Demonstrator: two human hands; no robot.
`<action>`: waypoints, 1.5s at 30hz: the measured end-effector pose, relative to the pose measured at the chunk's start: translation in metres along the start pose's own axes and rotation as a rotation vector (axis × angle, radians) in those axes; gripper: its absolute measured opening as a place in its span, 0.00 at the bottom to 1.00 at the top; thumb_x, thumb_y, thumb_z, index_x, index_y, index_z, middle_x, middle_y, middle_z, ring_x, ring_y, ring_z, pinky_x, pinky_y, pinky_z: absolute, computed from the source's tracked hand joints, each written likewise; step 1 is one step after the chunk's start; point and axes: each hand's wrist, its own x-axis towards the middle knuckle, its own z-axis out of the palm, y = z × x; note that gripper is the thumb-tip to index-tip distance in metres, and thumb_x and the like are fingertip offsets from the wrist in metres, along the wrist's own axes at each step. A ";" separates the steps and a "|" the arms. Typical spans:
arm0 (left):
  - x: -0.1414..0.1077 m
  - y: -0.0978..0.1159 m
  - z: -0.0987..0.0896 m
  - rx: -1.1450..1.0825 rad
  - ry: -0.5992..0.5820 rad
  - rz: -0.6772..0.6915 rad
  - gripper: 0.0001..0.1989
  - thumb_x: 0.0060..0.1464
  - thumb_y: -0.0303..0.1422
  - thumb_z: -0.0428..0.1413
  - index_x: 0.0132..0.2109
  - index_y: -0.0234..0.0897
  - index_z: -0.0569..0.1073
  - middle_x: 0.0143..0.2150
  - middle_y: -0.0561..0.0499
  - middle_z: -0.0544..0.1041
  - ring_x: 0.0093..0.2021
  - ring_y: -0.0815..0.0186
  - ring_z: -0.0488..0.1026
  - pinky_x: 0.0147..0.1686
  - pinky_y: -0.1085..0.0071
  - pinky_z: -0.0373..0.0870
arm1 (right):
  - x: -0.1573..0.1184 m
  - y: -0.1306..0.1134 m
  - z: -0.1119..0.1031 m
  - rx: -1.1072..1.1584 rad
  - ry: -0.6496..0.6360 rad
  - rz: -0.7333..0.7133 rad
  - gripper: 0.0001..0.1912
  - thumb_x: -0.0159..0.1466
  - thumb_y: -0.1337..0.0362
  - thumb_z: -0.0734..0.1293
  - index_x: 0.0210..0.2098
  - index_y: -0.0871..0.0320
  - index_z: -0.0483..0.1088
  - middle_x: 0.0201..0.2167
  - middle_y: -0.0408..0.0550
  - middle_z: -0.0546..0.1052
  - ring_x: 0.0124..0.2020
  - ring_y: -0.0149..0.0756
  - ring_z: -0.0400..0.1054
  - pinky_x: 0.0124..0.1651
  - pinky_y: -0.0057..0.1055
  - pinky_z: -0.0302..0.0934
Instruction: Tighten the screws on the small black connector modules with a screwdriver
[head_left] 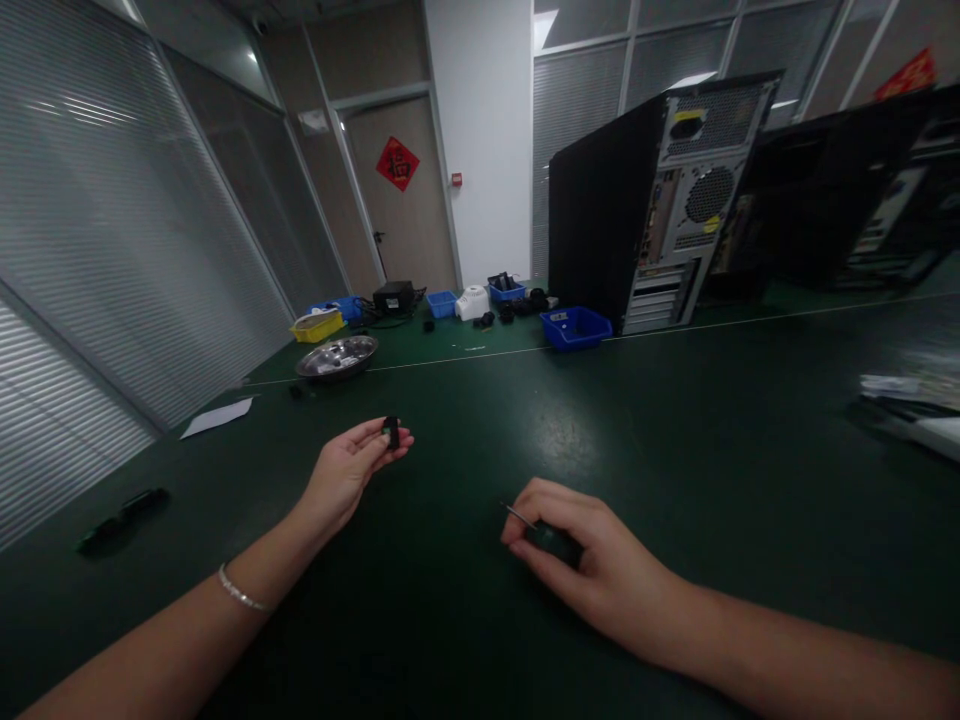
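My left hand [356, 462] is closed on a small black part [391, 432] with a bit of green on it, pinched between thumb and fingers above the table. What kind of part it is, I cannot make out. In my right hand [581, 550] is a screwdriver [551, 542] with a dark, stubby handle. Its thin metal shaft [519, 516] sticks out past my fingers toward the left. The two hands are apart, and the screwdriver does not touch the black part.
On the green table [450, 620] a metal dish [337, 357] stands at the back left. A blue bin [576, 328] sits beside a black computer tower [600, 220]. Farther left lie white paper [217, 418] and a dark object [124, 520]; blurred items [915, 400] are at right.
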 end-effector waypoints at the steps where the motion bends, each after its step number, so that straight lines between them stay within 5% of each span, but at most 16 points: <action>1: -0.002 0.001 0.002 0.002 0.002 -0.003 0.14 0.54 0.21 0.57 0.49 0.27 0.73 0.42 0.40 0.81 0.44 0.59 0.79 0.49 0.65 0.74 | 0.000 0.000 0.000 0.004 -0.003 0.000 0.06 0.64 0.73 0.64 0.38 0.58 0.71 0.36 0.46 0.73 0.39 0.33 0.69 0.41 0.28 0.63; 7: -0.011 0.006 0.011 0.004 -0.020 -0.032 0.14 0.53 0.21 0.58 0.49 0.26 0.74 0.42 0.39 0.81 0.44 0.58 0.78 0.49 0.64 0.74 | 0.001 0.001 -0.001 -0.005 0.003 -0.003 0.06 0.64 0.73 0.64 0.38 0.58 0.71 0.36 0.46 0.73 0.38 0.34 0.69 0.41 0.29 0.63; 31: -0.061 -0.006 0.046 0.258 -0.423 -0.083 0.14 0.58 0.36 0.56 0.50 0.38 0.78 0.42 0.44 0.80 0.38 0.62 0.72 0.43 0.64 0.67 | 0.003 -0.001 -0.001 0.006 -0.004 0.079 0.07 0.65 0.72 0.63 0.40 0.56 0.70 0.37 0.45 0.74 0.39 0.35 0.69 0.43 0.30 0.63; 35: -0.065 -0.003 0.051 0.221 -0.501 -0.078 0.14 0.54 0.33 0.60 0.48 0.41 0.78 0.50 0.45 0.76 0.48 0.60 0.72 0.49 0.65 0.66 | 0.003 -0.002 -0.001 0.063 -0.004 0.108 0.14 0.65 0.71 0.63 0.50 0.56 0.64 0.40 0.46 0.73 0.40 0.35 0.69 0.45 0.32 0.64; 45: -0.066 -0.009 0.051 0.252 -0.448 -0.028 0.11 0.51 0.29 0.61 0.44 0.37 0.76 0.40 0.48 0.79 0.39 0.63 0.74 0.39 0.69 0.70 | 0.002 0.000 -0.002 0.024 -0.009 -0.003 0.21 0.64 0.75 0.63 0.53 0.51 0.68 0.44 0.45 0.74 0.45 0.36 0.69 0.48 0.33 0.63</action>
